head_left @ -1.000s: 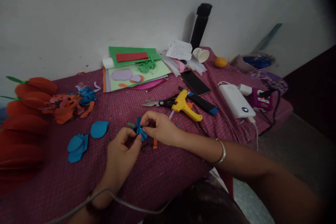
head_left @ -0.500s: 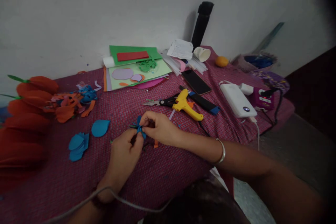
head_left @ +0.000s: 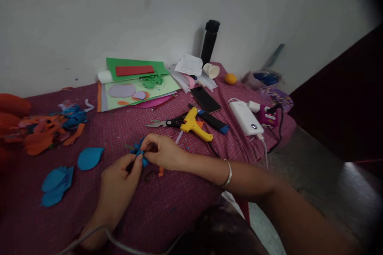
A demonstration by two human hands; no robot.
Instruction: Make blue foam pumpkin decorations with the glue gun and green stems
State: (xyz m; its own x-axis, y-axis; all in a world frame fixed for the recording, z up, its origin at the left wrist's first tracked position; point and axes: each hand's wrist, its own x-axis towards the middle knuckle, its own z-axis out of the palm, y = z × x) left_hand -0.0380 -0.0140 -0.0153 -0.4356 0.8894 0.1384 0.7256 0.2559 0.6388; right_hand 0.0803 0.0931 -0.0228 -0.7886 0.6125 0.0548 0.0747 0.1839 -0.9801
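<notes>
Between my fingertips is a small blue craft flower [head_left: 145, 162], partly covered by the fingers. My left hand [head_left: 121, 179] pinches it from the lower left, and my right hand [head_left: 163, 152] pinches it from the right. A bit of green shows at its left side. To the left lies a single blue petal [head_left: 90, 158], with a pile of blue petals [head_left: 56, 185] beyond it. A yellow glue gun [head_left: 196, 125] and scissors [head_left: 161, 123] lie just past my right hand, and a small orange strip [head_left: 160, 171] sits under it.
Coloured sheets [head_left: 137, 97] lie against the wall, with orange and blue scraps [head_left: 54, 125] to their left. A phone [head_left: 206, 100], a box cutter [head_left: 214, 121], a black bottle [head_left: 209, 42], a paper cup [head_left: 211, 71] and a white power bank [head_left: 245, 117] stand or lie rightward. A cable crosses my left forearm.
The camera view has swung to the right, so the table's things appear farther left. Both hands keep pinching the blue flower, with only slight finger movement.
</notes>
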